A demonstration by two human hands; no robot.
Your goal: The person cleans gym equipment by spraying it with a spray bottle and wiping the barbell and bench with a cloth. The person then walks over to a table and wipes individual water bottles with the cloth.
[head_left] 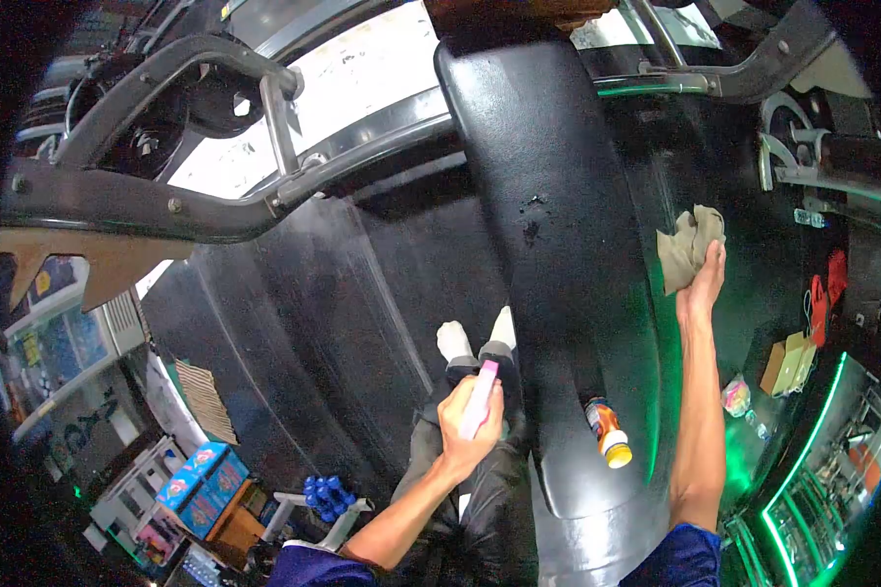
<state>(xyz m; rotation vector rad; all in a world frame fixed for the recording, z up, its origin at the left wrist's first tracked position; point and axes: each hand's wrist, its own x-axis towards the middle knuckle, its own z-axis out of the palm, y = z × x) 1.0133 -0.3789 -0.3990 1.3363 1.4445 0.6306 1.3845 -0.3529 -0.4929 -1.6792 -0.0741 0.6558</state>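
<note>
My left hand (469,423) is closed around a slim pink-and-white object (479,399); its exact kind is not clear. It is held over my legs, left of a black padded bench (558,264). My right hand (701,286) grips a crumpled beige cloth (690,247) beyond the bench's right edge. On the upper half of the pad there are small dark wet-looking spots (532,231). A bottle (608,430) with a yellow cap and an orange-and-dark label lies on the near part of the pad.
Grey metal machine frames (225,210) curve across the upper left, with another frame (744,83) at the upper right. Blue dumbbells (329,497) and a blue patterned box (203,487) stand lower left. A cardboard box (788,364) sits on the right.
</note>
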